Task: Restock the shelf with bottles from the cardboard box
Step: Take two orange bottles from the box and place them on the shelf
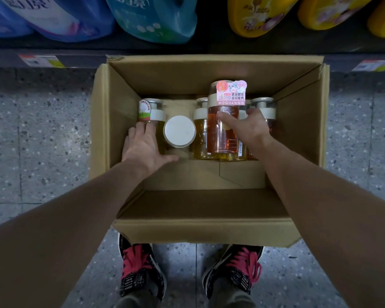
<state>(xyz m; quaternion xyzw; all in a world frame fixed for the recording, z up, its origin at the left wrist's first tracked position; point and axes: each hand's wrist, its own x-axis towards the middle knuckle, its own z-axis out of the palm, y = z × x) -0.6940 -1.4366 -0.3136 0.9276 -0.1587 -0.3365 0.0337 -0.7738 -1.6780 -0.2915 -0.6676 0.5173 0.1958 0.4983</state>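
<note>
An open cardboard box (209, 70) stands on the floor in front of the shelf. Several clear bottles of amber and yellow liquid with cream collars stand along its far side. My right hand (246, 127) grips an orange-pink bottle (222, 132) with a pink label, raised above the others. My left hand (143, 145) is wrapped around a yellow-green bottle (150, 110) at the box's left wall. Between the hands, one bottle shows only a round white face (179, 130).
The bottom shelf edge (187, 56) with price tags runs just behind the box. Blue and teal detergent jugs (156, 18) and yellow bottles (260, 14) lean on it. My two shoes (140, 270) stand on the speckled floor below the box's near flap.
</note>
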